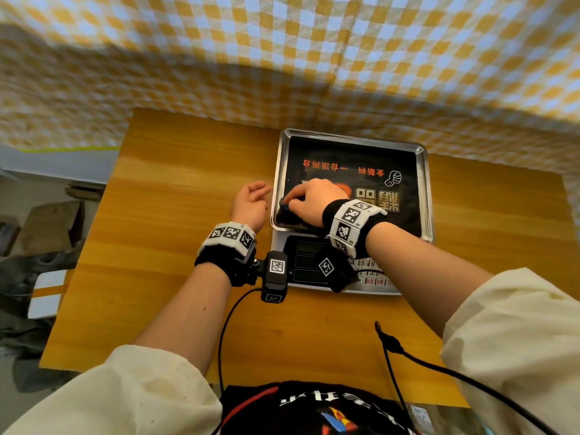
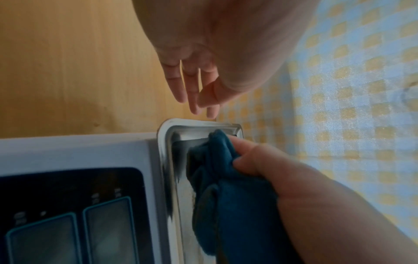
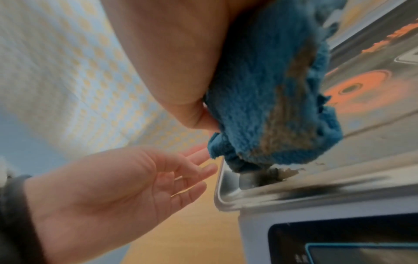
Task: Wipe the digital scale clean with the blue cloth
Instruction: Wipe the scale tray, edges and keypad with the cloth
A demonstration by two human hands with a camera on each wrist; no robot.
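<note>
- The right hand [image 1: 317, 199] has its grip closed around the bunched blue cloth [image 3: 267, 92], fingers curled, pressing it into the near left corner of the scale's steel tray [image 1: 423, 171].
- The left hand [image 1: 249, 204] holds nothing; its grip is wide, fingers loose, just beside the tray's left edge.
- The cloth shows a brown-grey smear; dark smudges sit in that tray corner.
- The scale [image 1: 314, 265] stands on the wooden surface [image 1: 175, 189]; the right forearm crosses its keypad.

Bare table [image 1: 175, 196] lies left of the scale [image 1: 423, 171]; left hand [image 1: 249, 204] beside it.
</note>
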